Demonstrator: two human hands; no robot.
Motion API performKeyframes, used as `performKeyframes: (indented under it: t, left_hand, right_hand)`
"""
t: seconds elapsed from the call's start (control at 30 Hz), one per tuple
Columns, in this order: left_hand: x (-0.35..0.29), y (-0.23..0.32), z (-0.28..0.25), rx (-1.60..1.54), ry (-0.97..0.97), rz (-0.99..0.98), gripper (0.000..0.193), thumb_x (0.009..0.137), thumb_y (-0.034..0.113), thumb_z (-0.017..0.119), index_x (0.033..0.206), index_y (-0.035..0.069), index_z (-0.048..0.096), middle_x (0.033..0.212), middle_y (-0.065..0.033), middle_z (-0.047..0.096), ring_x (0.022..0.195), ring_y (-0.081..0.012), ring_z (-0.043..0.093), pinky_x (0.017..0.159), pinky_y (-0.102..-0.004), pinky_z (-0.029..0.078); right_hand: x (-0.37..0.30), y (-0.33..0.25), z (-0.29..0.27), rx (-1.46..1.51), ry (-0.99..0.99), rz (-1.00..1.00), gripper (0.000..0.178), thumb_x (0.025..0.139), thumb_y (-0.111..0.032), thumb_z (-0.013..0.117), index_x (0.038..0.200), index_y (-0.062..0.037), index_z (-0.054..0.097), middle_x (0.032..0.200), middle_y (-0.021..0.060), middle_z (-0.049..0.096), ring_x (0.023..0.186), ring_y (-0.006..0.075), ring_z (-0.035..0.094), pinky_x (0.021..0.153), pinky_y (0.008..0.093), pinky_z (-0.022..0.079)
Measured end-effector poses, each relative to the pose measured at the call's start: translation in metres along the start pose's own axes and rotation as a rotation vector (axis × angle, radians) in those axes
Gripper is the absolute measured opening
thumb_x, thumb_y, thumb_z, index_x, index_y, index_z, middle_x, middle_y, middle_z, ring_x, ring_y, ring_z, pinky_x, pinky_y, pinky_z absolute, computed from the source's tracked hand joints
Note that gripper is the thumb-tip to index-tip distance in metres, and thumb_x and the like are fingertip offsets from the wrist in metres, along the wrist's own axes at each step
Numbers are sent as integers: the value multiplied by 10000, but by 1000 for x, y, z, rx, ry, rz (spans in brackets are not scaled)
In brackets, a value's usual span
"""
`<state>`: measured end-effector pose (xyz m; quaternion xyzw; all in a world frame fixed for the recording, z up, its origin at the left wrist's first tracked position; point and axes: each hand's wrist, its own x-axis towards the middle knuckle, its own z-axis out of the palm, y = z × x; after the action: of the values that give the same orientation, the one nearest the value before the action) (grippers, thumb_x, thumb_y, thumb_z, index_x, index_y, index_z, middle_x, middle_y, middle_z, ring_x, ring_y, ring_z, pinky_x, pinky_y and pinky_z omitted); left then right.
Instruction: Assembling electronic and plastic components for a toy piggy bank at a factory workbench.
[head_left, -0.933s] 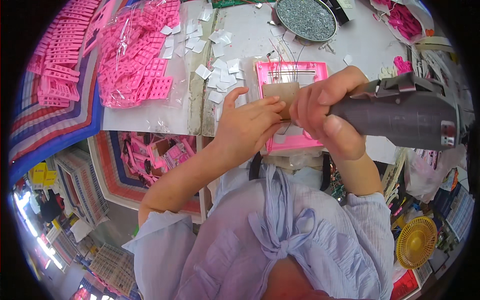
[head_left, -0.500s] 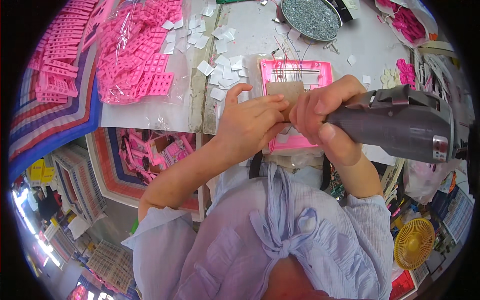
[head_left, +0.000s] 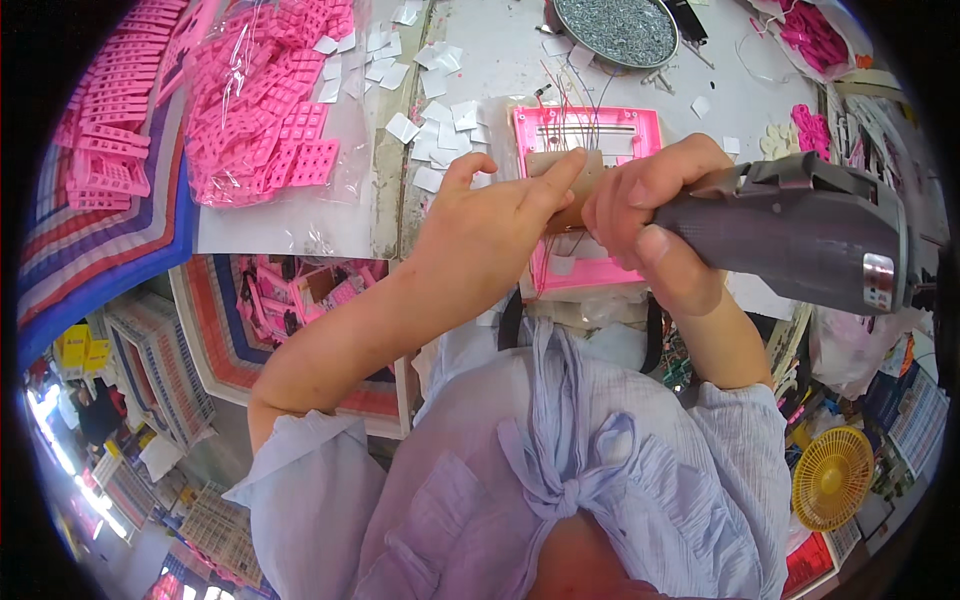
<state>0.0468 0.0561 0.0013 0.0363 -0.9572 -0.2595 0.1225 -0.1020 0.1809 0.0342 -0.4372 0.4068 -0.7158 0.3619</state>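
A pink plastic housing (head_left: 640, 136) lies in front of me with thin wires rising from it and a brown circuit board (head_left: 543, 163) set in its middle. My right hand (head_left: 662, 212) grips a dark grey power screwdriver (head_left: 785, 238), its body pointing out to the right. The screwdriver's tip is hidden behind the fingers over the board. My left hand (head_left: 492, 222) is open, its index finger stretched out onto the board and the thumb side resting close by; the other fingertips are partly hidden.
A round dish of small metal screws (head_left: 615, 32) stands at the back. White paper squares (head_left: 447, 130) lie scattered left of the housing. Farther left is a clear bag of pink keypad parts (head_left: 262, 120). A bin of pink parts (head_left: 300, 305) sits below the table edge; a yellow fan (head_left: 832, 478) is lower right.
My left hand has shifted a little, its index finger now reaching farther up the board and its forearm lying slightly farther left. The right hand keeps hold of the screwdriver almost in place.
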Motion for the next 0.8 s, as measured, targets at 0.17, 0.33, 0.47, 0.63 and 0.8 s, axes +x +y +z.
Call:
performKeyframes:
  t: [0.17,0.33,0.47,0.63,0.8]
  left_hand:
    - [5,10,-6,105,-53,-29,562,871,143,635,1411,83,488,870,4,703,815,-142,693,953,-404,396]
    - [3,13,-3,155,-7,1,599,833,159,663,1399,63,494,873,-16,701,808,-146,690,947,-404,397]
    - [1,11,3,98,35,-10,617,806,164,681,1381,35,500,853,-28,691,798,-157,686,942,-403,396]
    - [0,11,6,118,64,-9,569,793,165,688,1323,32,528,816,-21,682,782,-160,680,923,-406,403]
    - [0,11,4,89,61,-19,509,791,150,684,1268,40,545,783,-8,672,765,-160,671,893,-401,407]
  right_hand:
    - [0,0,0,-32,-47,5,253,937,-166,649,1042,-72,440,617,26,493,525,115,438,522,304,380]
    - [0,1,-2,-157,-108,-5,233,936,-122,650,993,-77,429,636,38,494,532,121,440,536,316,390]
    - [2,0,4,-224,-160,-17,230,936,-105,650,960,-75,423,642,38,490,535,126,446,538,324,393]
    - [2,4,0,-130,-89,7,196,921,-73,638,991,-58,455,676,38,512,562,113,460,550,314,399]
    - [-3,-4,-1,-120,-80,49,214,921,-98,644,1045,-51,476,695,32,526,576,107,463,562,309,406]
